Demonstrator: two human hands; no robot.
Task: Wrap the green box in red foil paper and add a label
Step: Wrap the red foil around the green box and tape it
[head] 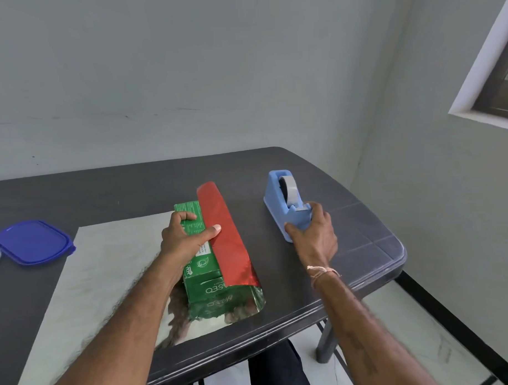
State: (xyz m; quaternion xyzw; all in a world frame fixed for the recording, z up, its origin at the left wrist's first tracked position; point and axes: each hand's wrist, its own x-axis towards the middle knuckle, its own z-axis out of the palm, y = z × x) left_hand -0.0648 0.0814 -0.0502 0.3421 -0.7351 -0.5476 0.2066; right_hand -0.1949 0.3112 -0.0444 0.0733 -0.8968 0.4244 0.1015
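A green box (203, 269) lies on a sheet of foil paper (100, 272) spread silver side up on the dark table (275, 168). The sheet's right edge is folded up over the box, showing its red side (224, 230). My left hand (185, 236) presses on the box top, thumb pinning the red flap against it, fingers curled over the box's far left edge. My right hand (313, 229) grips the front end of a light blue tape dispenser (287, 202) to the right of the box. No label is visible.
A blue plastic lid (32, 241) lies at the table's left side, with a clear container edge at the frame's left border. The table's right corner and front edge are close to my right arm. A window sits in the wall at upper right.
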